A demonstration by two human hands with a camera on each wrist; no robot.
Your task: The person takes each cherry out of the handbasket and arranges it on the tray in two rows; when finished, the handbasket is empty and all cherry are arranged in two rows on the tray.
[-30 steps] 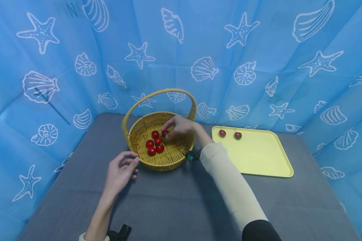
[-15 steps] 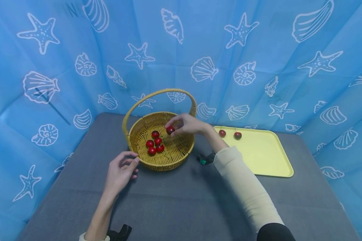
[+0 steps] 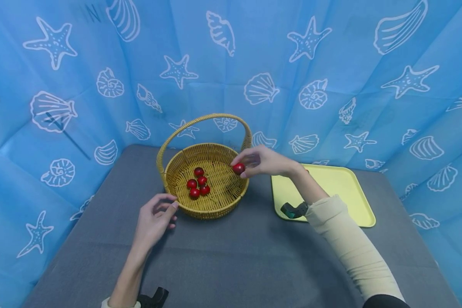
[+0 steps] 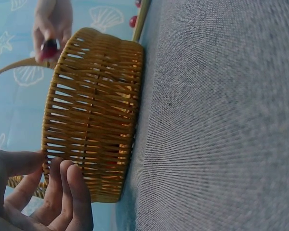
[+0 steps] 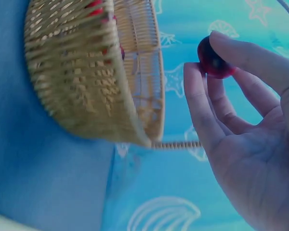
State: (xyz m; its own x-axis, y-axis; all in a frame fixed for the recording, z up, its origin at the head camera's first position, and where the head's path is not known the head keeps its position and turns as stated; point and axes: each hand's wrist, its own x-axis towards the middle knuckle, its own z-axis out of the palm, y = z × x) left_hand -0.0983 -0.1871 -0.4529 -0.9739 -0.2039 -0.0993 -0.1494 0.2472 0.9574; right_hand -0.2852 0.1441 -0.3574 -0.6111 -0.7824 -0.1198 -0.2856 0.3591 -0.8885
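The left hand [image 3: 154, 219] is pinching the yellow wicker basket [image 3: 208, 212] by its rim, and five cherries [image 3: 202, 180] are waiting inside, so most of the picking seems to be left. The right hand [image 3: 267, 161] is squeezing one cherry [image 3: 238, 168] in its grip, carrying it from nearer the basket's middle to its right edge, while two cherries [image 4: 133, 21], probably done, are sitting on the yellow tray [image 3: 342, 184].
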